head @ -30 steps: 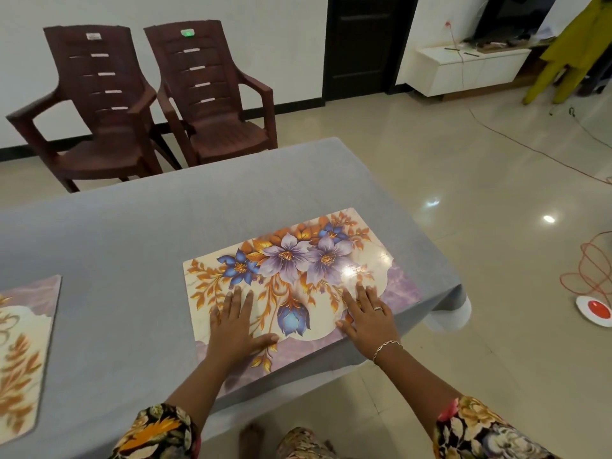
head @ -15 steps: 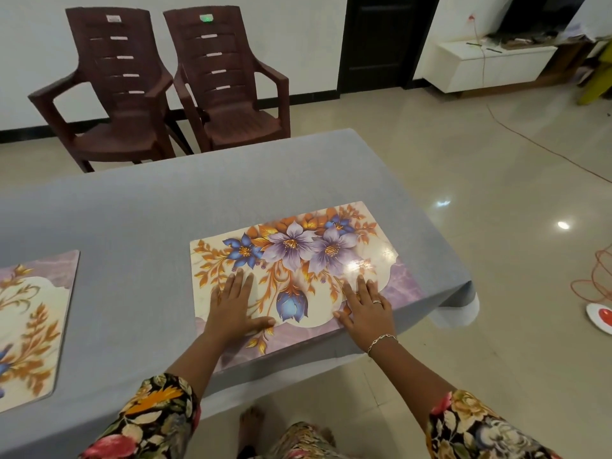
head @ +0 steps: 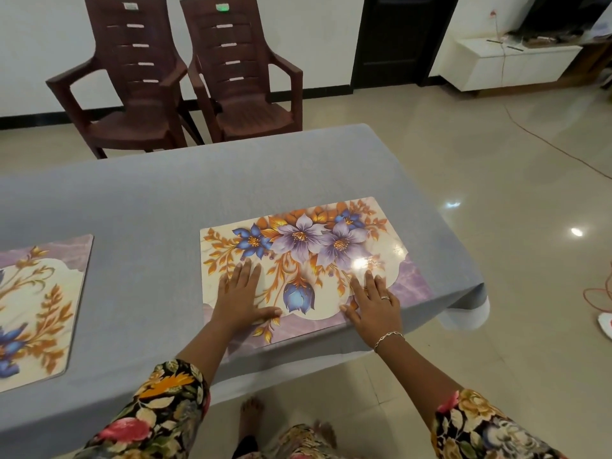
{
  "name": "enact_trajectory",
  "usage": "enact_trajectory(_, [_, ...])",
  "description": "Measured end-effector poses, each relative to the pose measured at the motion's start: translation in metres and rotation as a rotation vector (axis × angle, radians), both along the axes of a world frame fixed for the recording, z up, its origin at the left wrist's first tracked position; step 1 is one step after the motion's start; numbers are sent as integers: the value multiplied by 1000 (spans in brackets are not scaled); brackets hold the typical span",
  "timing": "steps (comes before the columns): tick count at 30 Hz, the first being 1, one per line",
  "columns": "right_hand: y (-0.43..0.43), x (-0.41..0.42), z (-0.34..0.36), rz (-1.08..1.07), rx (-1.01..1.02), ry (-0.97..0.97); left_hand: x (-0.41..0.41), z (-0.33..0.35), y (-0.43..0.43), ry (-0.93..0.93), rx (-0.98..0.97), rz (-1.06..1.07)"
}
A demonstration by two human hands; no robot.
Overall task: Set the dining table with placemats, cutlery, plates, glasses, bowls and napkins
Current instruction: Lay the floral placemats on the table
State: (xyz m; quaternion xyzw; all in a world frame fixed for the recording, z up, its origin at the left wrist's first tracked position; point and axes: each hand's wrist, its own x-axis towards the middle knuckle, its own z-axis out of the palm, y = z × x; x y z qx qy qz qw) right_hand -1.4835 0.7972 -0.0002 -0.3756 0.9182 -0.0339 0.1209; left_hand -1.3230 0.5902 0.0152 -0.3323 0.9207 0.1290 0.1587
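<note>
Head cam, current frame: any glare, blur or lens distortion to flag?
Head view: a bright glare spot washes out the print on the floral placemat just ahead of the right hand; two more hotspots on the glossy floor; wide-angle bowing curves the table edges; the second placemat at the left border looks soft; the left hand is sharp.

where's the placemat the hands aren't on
In the head view the untouched placemat lies flat on the grey table at the frame's left edge, partly cut off, left of the other placemat.
</note>
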Motion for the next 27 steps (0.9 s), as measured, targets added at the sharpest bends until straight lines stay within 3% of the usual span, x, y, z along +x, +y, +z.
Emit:
enact_trajectory(12, [-5,4,12,-4,44,22,26,-9,7,74,-1,-7])
enact_trajectory(17, [-39,27,20,38,-117,66,56,3,-13,152,-1,95])
enact_trajectory(23, [-137,138,31,263,-279,-56,166,24,-51,191,-88,238])
enact_trajectory(27, [-195,225,43,311,-369,-266,262,36,-82,178,-111,381])
